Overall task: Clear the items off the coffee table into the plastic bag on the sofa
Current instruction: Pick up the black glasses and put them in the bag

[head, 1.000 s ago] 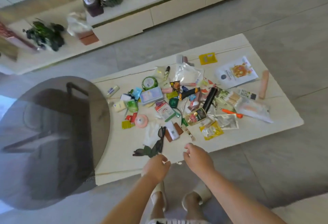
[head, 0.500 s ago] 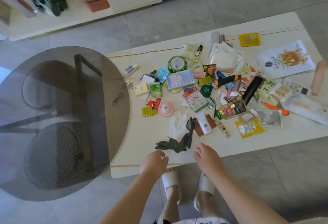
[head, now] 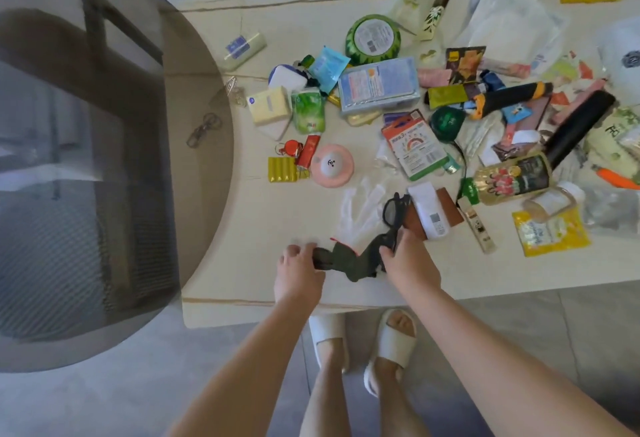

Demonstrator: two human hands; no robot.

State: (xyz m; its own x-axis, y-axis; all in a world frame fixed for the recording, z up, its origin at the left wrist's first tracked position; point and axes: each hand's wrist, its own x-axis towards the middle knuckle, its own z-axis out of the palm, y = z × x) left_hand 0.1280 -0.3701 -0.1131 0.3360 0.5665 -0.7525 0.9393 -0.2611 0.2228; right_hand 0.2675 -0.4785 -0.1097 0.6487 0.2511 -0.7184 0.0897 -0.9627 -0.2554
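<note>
The coffee table [head: 242, 235] carries a dense scatter of small items across its middle and far side, while the strip along its near edge is occupied only by a dark green cloth item [head: 349, 263] and a pair of black sunglasses [head: 393, 214]. These two lie nearest the person, which makes them the likely first pick. The left hand [head: 299, 263] has its fingers curled onto the left end of the dark green cloth item, gripping it against the table surface. The right hand [head: 405, 260] is curled over the lower part of the black sunglasses where they overlap the cloth; whether it has closed on the frame alone or on frame and cloth together cannot be determined, because the hand covers the contact. Working both hands at once from the near edge suits a gather-and-lift of both items in one pass. A white glove [head: 360, 211] lies flat just behind them, touching or slightly under the sunglasses, and a pink round lid [head: 331, 165] sits further in. The plastic bag and the sofa are not in view, so nothing can be stated about the destination. Compared with half a second earlier, both hands have advanced from hovering at the near edge, holding nothing, to contact with the items, and the camera has dipped closer to the table.
</note>
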